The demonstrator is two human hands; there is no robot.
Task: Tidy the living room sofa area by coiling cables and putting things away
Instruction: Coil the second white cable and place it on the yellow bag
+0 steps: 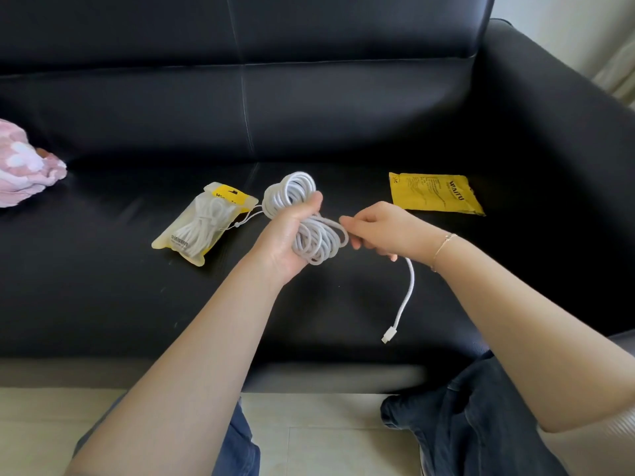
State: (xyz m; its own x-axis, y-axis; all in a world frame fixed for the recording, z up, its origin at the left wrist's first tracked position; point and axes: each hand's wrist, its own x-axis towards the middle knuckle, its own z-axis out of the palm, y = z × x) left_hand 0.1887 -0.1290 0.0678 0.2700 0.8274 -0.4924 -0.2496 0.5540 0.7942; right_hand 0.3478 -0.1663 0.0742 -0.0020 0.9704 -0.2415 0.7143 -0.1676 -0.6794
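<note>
A white braided cable (311, 231) is wound into a bundle of several loops above the black sofa seat (103, 297). My left hand (287, 235) grips the bundle at its middle, thumb across the loops. My right hand (379, 230) pinches the loose strand just right of the bundle. The free tail hangs down from that hand and ends in a white plug (388, 337). A clear pouch with a yellow label (204, 223) lies left of the bundle and holds another coiled white cable. A flat yellow packet (434, 193) lies to the right.
A pink and white fluffy cloth (24, 166) rests at the sofa's left edge. The sofa armrest (563, 139) rises on the right. My knees in dark jeans (481, 417) are near the seat's front, over pale floor tiles (326, 438).
</note>
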